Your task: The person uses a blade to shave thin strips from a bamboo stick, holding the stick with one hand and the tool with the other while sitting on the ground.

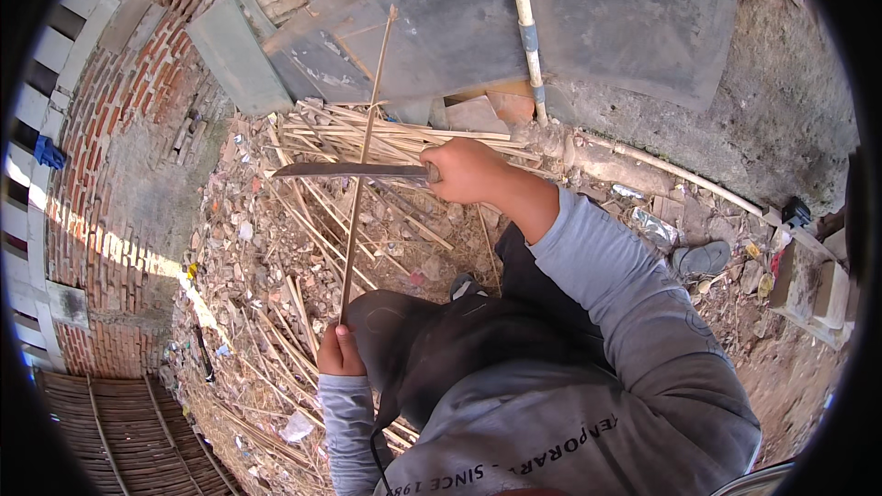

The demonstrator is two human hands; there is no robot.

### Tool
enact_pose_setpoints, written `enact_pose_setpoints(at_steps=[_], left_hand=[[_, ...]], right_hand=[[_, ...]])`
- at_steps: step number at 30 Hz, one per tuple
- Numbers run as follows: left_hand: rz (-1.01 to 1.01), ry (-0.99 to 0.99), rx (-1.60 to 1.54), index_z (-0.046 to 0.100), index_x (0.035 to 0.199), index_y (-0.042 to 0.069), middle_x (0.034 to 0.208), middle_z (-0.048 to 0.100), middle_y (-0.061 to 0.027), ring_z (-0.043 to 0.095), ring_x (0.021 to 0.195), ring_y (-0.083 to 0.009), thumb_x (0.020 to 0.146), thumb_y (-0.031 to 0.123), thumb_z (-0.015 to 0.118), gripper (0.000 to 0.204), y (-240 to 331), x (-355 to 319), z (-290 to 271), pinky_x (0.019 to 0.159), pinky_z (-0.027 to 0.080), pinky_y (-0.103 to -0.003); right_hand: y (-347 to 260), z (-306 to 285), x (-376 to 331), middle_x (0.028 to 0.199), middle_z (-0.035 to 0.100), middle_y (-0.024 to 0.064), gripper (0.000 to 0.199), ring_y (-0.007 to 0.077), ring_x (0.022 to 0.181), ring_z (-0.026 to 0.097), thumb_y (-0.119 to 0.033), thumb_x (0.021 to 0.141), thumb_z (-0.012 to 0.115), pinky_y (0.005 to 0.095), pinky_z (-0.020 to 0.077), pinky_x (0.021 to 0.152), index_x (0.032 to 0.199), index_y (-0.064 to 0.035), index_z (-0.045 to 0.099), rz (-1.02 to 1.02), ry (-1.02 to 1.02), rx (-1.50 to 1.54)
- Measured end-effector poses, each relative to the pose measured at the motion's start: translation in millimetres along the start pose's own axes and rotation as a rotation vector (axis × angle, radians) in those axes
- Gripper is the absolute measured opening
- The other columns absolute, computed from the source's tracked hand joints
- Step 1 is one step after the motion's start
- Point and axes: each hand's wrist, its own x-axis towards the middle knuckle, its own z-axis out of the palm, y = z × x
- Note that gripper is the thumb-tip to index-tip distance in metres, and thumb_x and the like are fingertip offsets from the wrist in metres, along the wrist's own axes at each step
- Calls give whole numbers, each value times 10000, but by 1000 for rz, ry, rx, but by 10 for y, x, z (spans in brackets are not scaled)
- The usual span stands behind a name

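My right hand (457, 171) is closed round the handle of a machete, its fist at the middle of the view. The dark machete blade (354, 170) points left and lies across a long bamboo strip (359, 186). Beside my left knee, my left hand (341, 351) grips the strip's near end. From there the strip slants up and away, with its far tip near the dark sheets at the back. Blade and strip cross roughly midway along the strip; whether the edge bites into it I cannot tell.
A pile of split bamboo strips (395, 135) lies beyond the blade, with more scattered over the rubble ground (262, 276). Dark sheets (625, 18) and a white pipe (522, 0) stand at the back. A brick wall (101, 211) rises at left. A grey sandal (701, 259) lies at right.
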Motion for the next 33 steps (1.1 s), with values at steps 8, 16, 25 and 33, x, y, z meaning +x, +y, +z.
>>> enact_pose_setpoints(at_steps=[8, 16, 25, 33], left_hand=[[-35, -45, -27, 621, 937, -22, 723, 618, -205, 608, 659, -296, 1027, 361, 426, 439, -111, 138, 85, 628, 462, -405], [0, 0, 40, 651, 932, -2, 762, 653, -233, 657, 715, -386, 1015, 362, 451, 424, -19, 157, 47, 646, 488, -437], [-29, -79, 14, 620, 881, -14, 724, 627, -234, 632, 686, -384, 1014, 356, 449, 430, -143, 141, 93, 620, 462, -441], [-32, 17, 72, 638, 860, -13, 650, 575, -128, 567, 609, -262, 1024, 433, 400, 530, 23, 129, 95, 572, 427, -383]], right_hand=[[-412, -7, -122, 767, 656, 131, 262, 367, 783, 653, -245, 726, 719, 496, 502, 666, 930, -99, 643, -135, -116, -21], [-283, 45, -77, 768, 660, 161, 367, 370, 767, 648, -361, 773, 737, 473, 497, 659, 983, -68, 668, -44, -28, 154], [-284, 146, -114, 663, 620, 146, 320, 356, 668, 630, -332, 774, 740, 467, 463, 598, 938, -72, 652, -212, -110, 259], [-311, 143, -143, 701, 635, 138, 230, 364, 723, 643, -280, 774, 701, 501, 479, 619, 890, -96, 624, -250, -125, 54]])
